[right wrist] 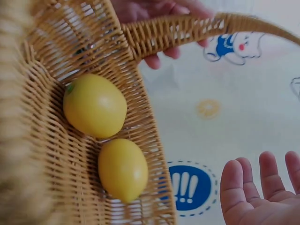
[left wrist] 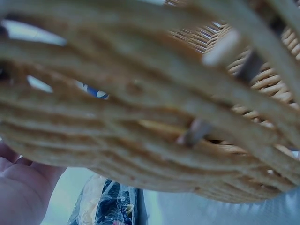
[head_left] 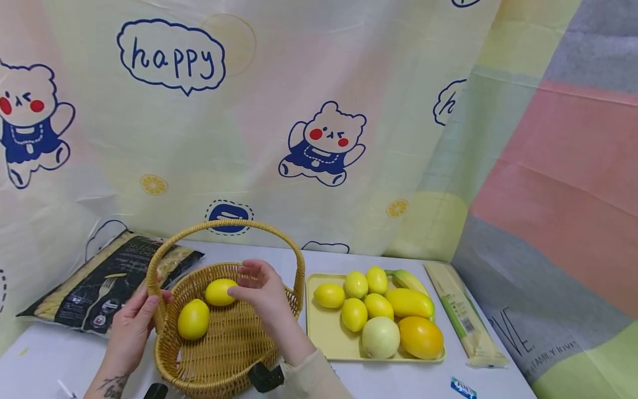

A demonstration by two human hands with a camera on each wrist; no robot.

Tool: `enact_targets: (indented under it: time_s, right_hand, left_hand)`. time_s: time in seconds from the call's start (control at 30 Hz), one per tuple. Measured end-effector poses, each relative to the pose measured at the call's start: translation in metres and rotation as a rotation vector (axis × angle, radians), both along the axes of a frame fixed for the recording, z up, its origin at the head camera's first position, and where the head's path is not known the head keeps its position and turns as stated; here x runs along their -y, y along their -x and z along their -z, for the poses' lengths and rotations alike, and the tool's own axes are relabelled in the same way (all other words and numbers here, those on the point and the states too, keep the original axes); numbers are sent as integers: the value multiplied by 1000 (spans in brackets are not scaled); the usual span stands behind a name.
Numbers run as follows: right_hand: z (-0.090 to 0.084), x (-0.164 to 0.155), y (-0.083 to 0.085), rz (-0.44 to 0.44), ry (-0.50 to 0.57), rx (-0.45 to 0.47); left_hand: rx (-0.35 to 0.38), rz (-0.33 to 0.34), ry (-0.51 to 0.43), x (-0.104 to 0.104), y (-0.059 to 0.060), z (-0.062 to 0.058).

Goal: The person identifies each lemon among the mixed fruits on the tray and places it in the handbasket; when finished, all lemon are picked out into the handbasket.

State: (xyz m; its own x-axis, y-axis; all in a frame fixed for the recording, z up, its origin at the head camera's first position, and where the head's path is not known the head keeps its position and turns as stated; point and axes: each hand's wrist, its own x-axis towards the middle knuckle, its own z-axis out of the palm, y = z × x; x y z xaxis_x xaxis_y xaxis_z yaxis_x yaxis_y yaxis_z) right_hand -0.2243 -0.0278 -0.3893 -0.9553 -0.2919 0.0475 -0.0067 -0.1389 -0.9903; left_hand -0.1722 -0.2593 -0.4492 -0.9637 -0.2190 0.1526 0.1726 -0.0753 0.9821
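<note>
A wicker basket (head_left: 199, 377) with an arched handle (head_left: 229, 224) stands on the white table and holds two yellow lemons (head_left: 193, 319) (head_left: 219, 292). My left hand (head_left: 132, 321) grips the basket's left rim at the foot of the handle; its fingers (right wrist: 159, 9) curl around the weave. My right hand (head_left: 261, 291) hovers over the basket beside the farther lemon, fingers straight and holding nothing. In the right wrist view its fingertips (right wrist: 262, 192) are apart from both lemons (right wrist: 95, 105) (right wrist: 123, 169). The left wrist view is filled with blurred basket weave (left wrist: 140, 117) and my left palm (left wrist: 23, 187).
A yellow tray (head_left: 326, 332) right of the basket carries several lemons (head_left: 354, 313), a mango (head_left: 410, 302), a banana (head_left: 406, 279), a pale round fruit (head_left: 380, 337) and an orange one (head_left: 421, 337). A pasta bag (head_left: 99, 282) lies at the left, a long packet (head_left: 463, 316) at the right. Printed cloth hangs behind.
</note>
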Motion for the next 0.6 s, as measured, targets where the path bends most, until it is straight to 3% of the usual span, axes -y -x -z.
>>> enact_targets:
  time_s: [0.13, 0.27, 0.47, 0.6]
  right_hand:
    - [-2, -26, -18, 13, 35, -28]
    - [2, -54, -32, 79, 85, -64]
    - [16, -88, -39, 289, 158, -93]
    - [32, -106, -35, 442, 145, -114]
  left_hand:
    - [-18, 7, -3, 0, -1, 0]
    - [-39, 19, -17, 1, -1, 0]
    - [-46, 32, -36, 0, -2, 0]
    - [-51, 41, -33, -1, -2, 0]
